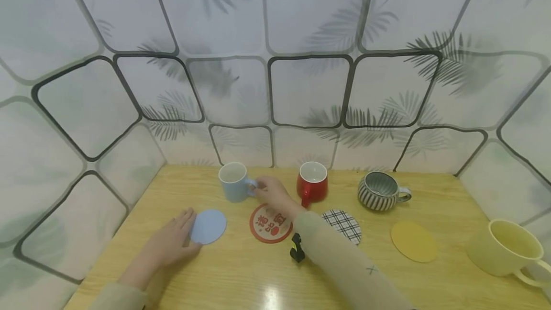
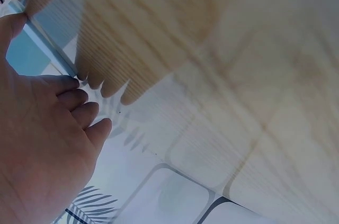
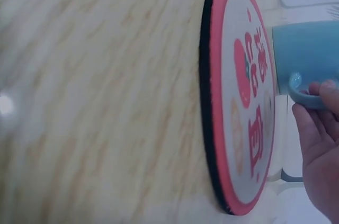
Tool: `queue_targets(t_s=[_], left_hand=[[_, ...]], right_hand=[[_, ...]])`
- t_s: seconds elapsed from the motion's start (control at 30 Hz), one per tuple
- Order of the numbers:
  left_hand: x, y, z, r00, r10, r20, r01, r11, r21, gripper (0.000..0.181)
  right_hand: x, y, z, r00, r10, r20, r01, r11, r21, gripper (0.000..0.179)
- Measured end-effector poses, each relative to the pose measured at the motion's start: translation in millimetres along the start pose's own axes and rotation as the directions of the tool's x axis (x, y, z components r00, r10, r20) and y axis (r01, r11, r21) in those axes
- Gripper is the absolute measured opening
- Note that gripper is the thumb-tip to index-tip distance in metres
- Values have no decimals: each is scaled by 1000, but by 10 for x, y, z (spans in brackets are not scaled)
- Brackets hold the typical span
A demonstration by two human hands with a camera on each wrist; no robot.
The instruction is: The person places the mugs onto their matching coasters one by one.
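At the back left of the table stands a light blue mug (image 1: 234, 183), upright. My right hand (image 1: 275, 195) pinches its handle (image 3: 304, 97) between thumb and fingers. A round light blue coaster (image 1: 208, 226) lies flat in front of the mug, a little to the left. With thumb and forefinger spread, my left hand (image 1: 174, 240) touches that coaster's edge; in the left wrist view its fingers (image 2: 79, 99) look fairly straight. Under my right forearm lies a red-rimmed round coaster (image 1: 264, 233) with red characters, partly covered in the head view.
Behind my right hand stands a red mug (image 1: 313, 183), with a striped cup (image 1: 378, 193) farther right. A checked coaster (image 1: 344, 224), a yellow coaster (image 1: 414, 241) and a large yellow mug (image 1: 501, 248) lie rightward. Patterned walls enclose the wooden table (image 1: 241, 276).
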State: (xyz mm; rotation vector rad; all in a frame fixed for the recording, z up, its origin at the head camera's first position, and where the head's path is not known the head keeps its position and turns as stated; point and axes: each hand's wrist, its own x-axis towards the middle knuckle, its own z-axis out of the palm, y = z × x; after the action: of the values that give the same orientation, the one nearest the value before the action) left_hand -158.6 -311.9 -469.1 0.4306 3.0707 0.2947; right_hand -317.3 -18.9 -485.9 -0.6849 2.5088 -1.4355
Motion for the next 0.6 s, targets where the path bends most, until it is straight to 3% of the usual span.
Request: queue_targets(t_s=[0.33, 0.6], left_hand=[[7, -36, 25, 1000, 3, 9, -3, 1000, -1, 90], [15, -42, 40, 1000, 10, 1, -10, 1000, 5, 90]], right_hand=[[-58, 11, -16, 1000, -23, 21, 21, 996, 90, 13], [-79, -119, -25, 998, -61, 27, 62, 998, -5, 17]])
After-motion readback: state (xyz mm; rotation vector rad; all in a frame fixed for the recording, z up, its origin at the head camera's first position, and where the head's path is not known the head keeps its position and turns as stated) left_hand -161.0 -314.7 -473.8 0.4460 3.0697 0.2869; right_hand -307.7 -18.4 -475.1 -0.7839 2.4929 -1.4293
